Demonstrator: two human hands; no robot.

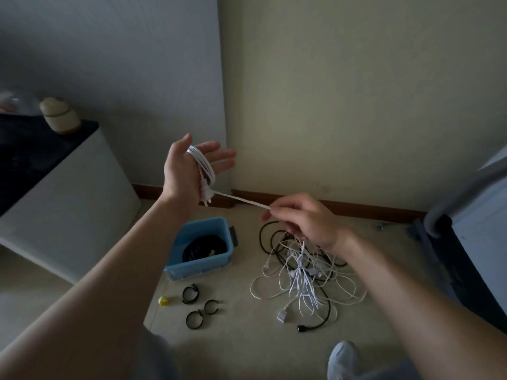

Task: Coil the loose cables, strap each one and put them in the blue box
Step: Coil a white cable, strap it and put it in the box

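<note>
Left hand [189,171] raised, fingers straight, white cable [204,167] looped around the palm; right hand [301,218] pinches its taut strand.

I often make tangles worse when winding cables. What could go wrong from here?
1. The white cable runs from the right hand down into the pile, tangled with black cables; pulling may tighten knots or lift the whole pile.
2. The left hand is open, fingers straight, so the coil round it might slip off.
3. The straps lie on the floor; with both hands busy, reaching one may loosen the coil.
</note>
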